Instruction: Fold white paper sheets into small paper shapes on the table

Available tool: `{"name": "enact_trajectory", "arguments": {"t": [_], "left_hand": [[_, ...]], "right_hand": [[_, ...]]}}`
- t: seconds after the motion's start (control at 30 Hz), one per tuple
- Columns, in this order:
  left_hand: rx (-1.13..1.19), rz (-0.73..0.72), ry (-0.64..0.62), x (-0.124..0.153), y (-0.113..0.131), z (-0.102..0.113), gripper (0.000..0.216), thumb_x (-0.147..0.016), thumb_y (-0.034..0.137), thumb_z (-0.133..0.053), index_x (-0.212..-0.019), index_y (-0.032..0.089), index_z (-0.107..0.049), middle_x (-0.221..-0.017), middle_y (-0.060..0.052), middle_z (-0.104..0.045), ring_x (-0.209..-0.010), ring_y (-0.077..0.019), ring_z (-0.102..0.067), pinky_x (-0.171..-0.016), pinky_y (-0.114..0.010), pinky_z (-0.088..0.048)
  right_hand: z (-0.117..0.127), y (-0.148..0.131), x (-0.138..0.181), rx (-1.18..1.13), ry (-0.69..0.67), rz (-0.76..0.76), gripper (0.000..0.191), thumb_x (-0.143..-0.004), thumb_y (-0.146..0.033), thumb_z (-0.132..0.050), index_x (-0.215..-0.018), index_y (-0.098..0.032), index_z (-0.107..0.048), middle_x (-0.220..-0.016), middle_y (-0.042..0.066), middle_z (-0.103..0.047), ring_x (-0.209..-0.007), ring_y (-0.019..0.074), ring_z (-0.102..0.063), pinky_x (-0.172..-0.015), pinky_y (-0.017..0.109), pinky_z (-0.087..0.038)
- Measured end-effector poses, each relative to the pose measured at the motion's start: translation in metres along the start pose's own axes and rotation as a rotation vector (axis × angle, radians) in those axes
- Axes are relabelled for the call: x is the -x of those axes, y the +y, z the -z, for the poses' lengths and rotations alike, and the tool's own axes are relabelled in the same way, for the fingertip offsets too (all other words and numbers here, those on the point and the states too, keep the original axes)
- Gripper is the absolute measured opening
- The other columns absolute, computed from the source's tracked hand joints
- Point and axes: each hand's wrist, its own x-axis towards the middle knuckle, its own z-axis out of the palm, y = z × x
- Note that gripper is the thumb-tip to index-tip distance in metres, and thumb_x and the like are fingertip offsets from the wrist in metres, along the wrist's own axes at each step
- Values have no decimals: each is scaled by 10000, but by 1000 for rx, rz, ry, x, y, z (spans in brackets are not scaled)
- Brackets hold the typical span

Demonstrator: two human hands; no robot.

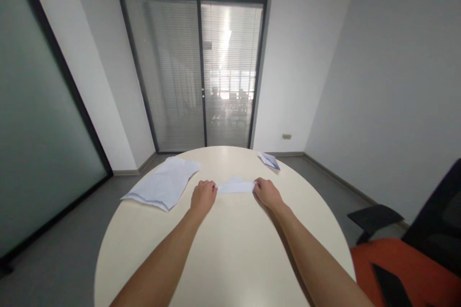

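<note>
A folded piece of white paper stretches between my two hands over the middle of the round table. It has a straight strip along its near edge and a low peak behind. My left hand pinches its left end, fingers closed. At the right end, my right hand grips the paper between thumb and fingers. Both wrists hover just above or rest on the tabletop; I cannot tell which.
Loose white sheets lie at the table's left edge. A small folded paper sits at the far right edge. The pale round table fills the foreground. An orange chair with a black armrest stands at right; a glass door is behind.
</note>
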Motion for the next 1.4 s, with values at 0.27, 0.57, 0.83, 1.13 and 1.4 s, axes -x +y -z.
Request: {"name": "enact_trajectory", "arguments": {"t": [0.27, 0.57, 0.83, 1.13, 1.4], "left_hand": [[36, 8, 44, 1, -1, -2, 178, -940, 268, -571, -1057, 197, -684, -1024, -63, -698, -996, -236, -583, -830, -327, -468], [173, -304, -28, -5, -7, -10, 445, -881, 16, -486, -1160, 265, -728, -1355, -19, -629, -1258, -217, -496, -1075, -380, -398], [117, -368, -83, 1, 3, 1, 354, -894, 82, -488, -1101, 216, -741, -1255, -61, -697, -1137, -220, -607, -1040, -386, -432], [-73, -370, -47, 17, 26, 14, 310, -930, 245, -481, -1172, 202, -670, -1152, -113, -682, -1043, -268, -616, -945, -422, -475], [-21, -389, -84, 17, 25, 10, 370, -919, 186, -467, -1256, 155, -616, -1351, -133, -601, -1236, -255, -553, -1077, -399, -421]], "right_hand": [[2, -2, 2, 24, 18, -51, 312, -924, -284, -469, -1129, -210, -693, -1053, 125, -710, -946, 236, -663, -764, 291, -440], [1, -1, 2, 5, 37, -77, 348, -914, -286, -484, -1226, -212, -620, -1034, 112, -717, -962, 238, -657, -763, 297, -438], [-2, 2, 3, 20, 67, -29, 372, -914, -225, -495, -1273, -194, -587, -1104, 120, -686, -1022, 246, -625, -794, 314, -456], [8, -24, 14, 125, 82, 331, 329, -948, -265, -490, -1189, -206, -706, -1268, 115, -654, -1148, 253, -579, -1019, 370, -419], [-4, -52, 31, 85, -124, 648, 470, -1004, -410, -400, -1408, -228, -558, -1516, 98, -489, -1487, 305, -275, -1204, 589, -100]]}}
